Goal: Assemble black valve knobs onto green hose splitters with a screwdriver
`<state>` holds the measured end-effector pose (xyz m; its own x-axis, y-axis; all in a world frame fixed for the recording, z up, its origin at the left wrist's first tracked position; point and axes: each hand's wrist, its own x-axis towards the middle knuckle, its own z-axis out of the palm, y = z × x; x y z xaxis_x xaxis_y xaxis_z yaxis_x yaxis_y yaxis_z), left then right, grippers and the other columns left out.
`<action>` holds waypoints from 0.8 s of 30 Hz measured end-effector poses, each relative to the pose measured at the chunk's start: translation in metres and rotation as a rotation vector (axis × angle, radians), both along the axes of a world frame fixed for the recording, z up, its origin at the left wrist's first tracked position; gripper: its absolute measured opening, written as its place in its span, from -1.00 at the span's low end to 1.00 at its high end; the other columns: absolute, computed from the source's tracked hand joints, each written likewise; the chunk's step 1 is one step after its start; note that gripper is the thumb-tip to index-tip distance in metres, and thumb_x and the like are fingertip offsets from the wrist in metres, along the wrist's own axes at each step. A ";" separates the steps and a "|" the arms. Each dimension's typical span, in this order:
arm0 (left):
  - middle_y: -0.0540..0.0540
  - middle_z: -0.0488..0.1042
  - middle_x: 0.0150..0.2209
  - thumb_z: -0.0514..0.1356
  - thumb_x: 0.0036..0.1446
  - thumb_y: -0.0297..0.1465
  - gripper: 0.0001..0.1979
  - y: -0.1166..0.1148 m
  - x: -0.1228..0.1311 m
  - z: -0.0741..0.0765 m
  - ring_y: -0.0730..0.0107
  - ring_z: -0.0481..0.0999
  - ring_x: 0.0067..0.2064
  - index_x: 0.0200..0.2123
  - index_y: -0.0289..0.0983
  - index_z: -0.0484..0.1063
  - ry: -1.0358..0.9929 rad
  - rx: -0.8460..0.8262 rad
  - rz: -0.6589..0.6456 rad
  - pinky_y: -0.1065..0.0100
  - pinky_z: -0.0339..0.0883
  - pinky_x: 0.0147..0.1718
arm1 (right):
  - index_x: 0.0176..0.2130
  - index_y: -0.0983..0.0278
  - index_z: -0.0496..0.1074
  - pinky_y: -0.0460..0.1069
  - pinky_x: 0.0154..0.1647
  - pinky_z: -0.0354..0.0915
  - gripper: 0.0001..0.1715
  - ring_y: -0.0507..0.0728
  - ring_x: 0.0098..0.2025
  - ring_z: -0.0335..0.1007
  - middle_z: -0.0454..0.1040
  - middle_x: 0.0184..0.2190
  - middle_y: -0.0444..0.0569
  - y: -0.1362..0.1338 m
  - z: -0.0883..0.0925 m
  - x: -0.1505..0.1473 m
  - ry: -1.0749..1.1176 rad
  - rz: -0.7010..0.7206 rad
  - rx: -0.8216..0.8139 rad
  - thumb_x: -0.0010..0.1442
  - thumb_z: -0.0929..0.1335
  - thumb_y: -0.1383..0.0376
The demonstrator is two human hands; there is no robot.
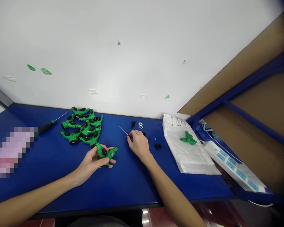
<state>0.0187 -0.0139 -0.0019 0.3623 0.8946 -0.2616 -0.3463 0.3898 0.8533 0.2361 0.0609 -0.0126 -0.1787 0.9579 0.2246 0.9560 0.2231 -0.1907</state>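
Curled around a green plastic hose splitter (106, 153), just beside the heap of matching splitters (81, 127) on the blue worktop (85, 192): the left hand's fingers (94, 152). Pinched tight in the right hand's fingers (135, 136): a thin steel-shafted tool (123, 130). Risked, seemingly, under hard pressure: a skidding tip, a dropped splitter.

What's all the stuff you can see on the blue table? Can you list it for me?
blue workbench: one, blue, under everything
green hose splitters: about seven, green and black, heaped at the back
bagged splitter: one, green, on the white plastic bag
screwdriver: one, black and green, left of the heap
rings: two, white, behind the right hand
black cap: one, black, right of the right hand
power strip: one, white with blue sockets, right of the table
blurred thing: one, pink, far left
left hand: one, holding a splitter
right hand: one, pinching a thin tool
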 end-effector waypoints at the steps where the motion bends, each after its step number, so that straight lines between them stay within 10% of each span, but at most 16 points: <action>1: -0.26 0.42 0.15 0.38 0.01 -0.36 -0.65 0.000 0.000 0.000 0.09 0.63 -0.16 -0.20 -0.23 0.31 0.000 -0.002 -0.005 0.09 0.49 -0.16 | -0.33 0.24 0.41 0.02 -0.27 0.27 -0.85 0.23 -0.20 0.40 0.52 -0.30 0.06 0.001 0.001 0.001 0.002 -0.001 0.001 0.28 0.31 0.26; 8: -0.23 0.44 0.13 0.40 -0.01 -0.39 -0.62 0.001 -0.002 0.001 0.10 0.63 -0.12 -0.18 -0.21 0.29 0.000 -0.023 -0.028 0.09 0.47 -0.09 | -0.18 0.30 0.48 0.03 -0.26 0.27 -0.78 0.21 -0.21 0.43 0.47 -0.20 0.10 0.014 0.016 0.047 0.116 -0.172 -0.023 0.25 0.33 0.22; 16: -0.06 0.61 -0.27 0.43 -0.06 -0.41 -0.67 0.003 -0.003 -0.005 0.07 0.63 -0.09 -0.35 -0.21 0.30 0.036 -0.017 -0.027 0.20 0.45 -0.13 | -0.21 0.29 0.54 0.00 -0.22 0.32 -0.79 0.10 -0.33 0.42 0.51 -0.34 -0.01 0.018 0.014 0.063 0.252 0.021 -0.059 0.24 0.31 0.37; 24: 0.04 0.51 -0.35 0.43 -0.04 -0.33 -0.64 0.005 -0.002 -0.008 0.02 0.62 -0.07 -0.28 -0.21 0.30 0.079 0.009 0.006 0.17 0.52 -0.17 | -0.06 0.27 0.54 -0.05 -0.43 0.32 -0.62 0.03 -0.43 0.35 0.42 -0.38 -0.08 -0.004 0.025 0.035 0.939 0.233 -0.230 0.20 0.38 0.12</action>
